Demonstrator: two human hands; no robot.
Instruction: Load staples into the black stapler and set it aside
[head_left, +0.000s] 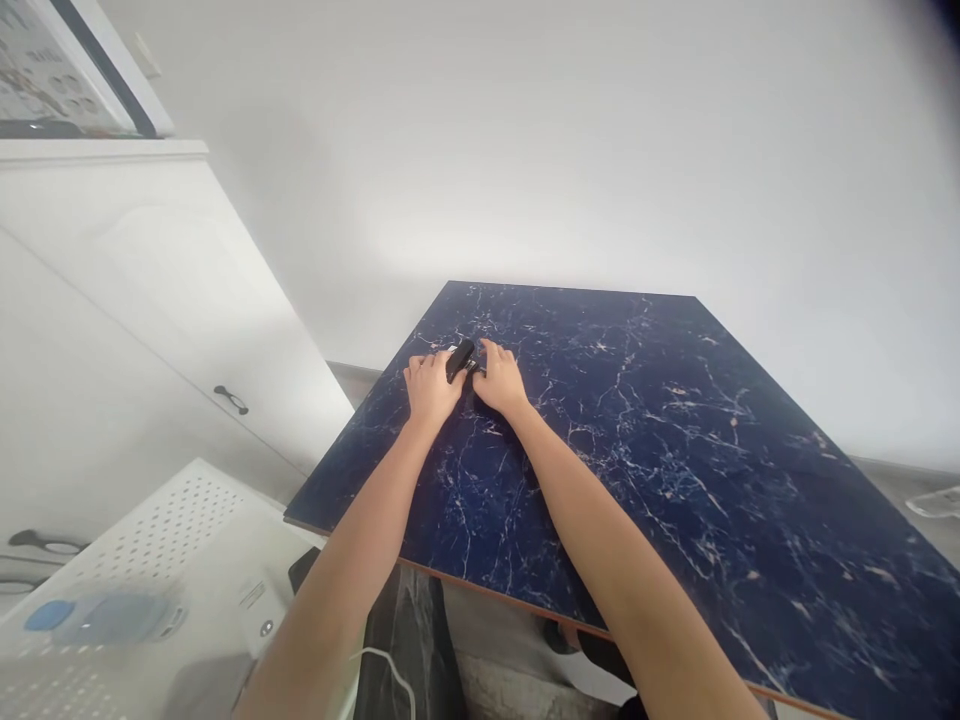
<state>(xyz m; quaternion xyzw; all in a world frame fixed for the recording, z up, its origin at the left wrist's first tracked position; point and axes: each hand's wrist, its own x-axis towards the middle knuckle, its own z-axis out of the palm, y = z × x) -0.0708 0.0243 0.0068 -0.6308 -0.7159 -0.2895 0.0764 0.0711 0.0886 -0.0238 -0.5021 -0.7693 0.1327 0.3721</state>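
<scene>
A small, oblong black object [460,360] with a shiny metal-looking bit at its right side is at the left part of the dark blue marbled table [637,430]. My left hand [433,388] is closed around its left side, with the thumb along the near end. A bit of white shows between the fingers and the object. Just to the right, my right hand [501,380] rests low over the tabletop, fingers and thumb apart, thumb tip close to the metal bit. Whether that thumb touches it I cannot tell. The object's exact kind is too small to make out.
At the left stands a white cabinet [150,290] with dark handles. Below it, a white perforated surface [187,510] bears a clear bottle with a blue cap [49,615] and a white box [262,615]. A white cable [390,660] hangs near the table's front edge. Behind is a plain wall.
</scene>
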